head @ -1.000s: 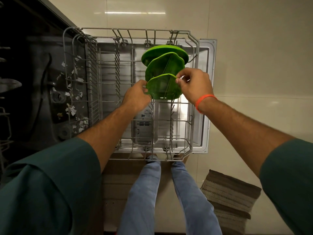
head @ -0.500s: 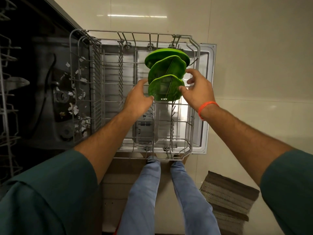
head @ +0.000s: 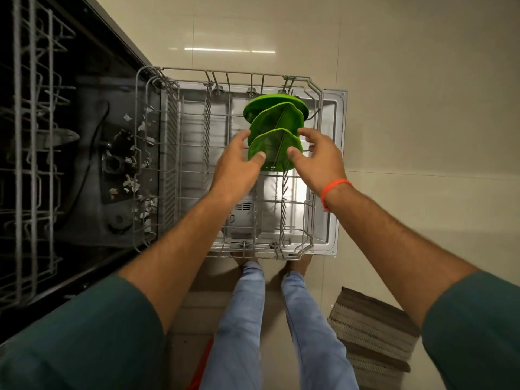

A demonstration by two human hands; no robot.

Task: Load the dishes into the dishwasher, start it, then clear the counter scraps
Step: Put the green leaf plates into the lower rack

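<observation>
Head view: left hand [head: 235, 164] and right hand [head: 316, 160] spread loose, fingers flanking the nearest green plate [head: 274, 150], holding nothing. Three plates upright in rack [head: 315, 220] between them. Loading under way; start and scraps remain.

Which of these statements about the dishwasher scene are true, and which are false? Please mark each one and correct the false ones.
1. Three green plates stand on edge in the lower rack. True.
2. The right hand wears an orange wristband. True.
3. The left hand holds a glass. False: it holds nothing, its fingers open beside the nearest plate.
4. The rack is full of dishes. False: only the plates are in it.
5. White scraps lie on the dishwasher floor. True.
</observation>
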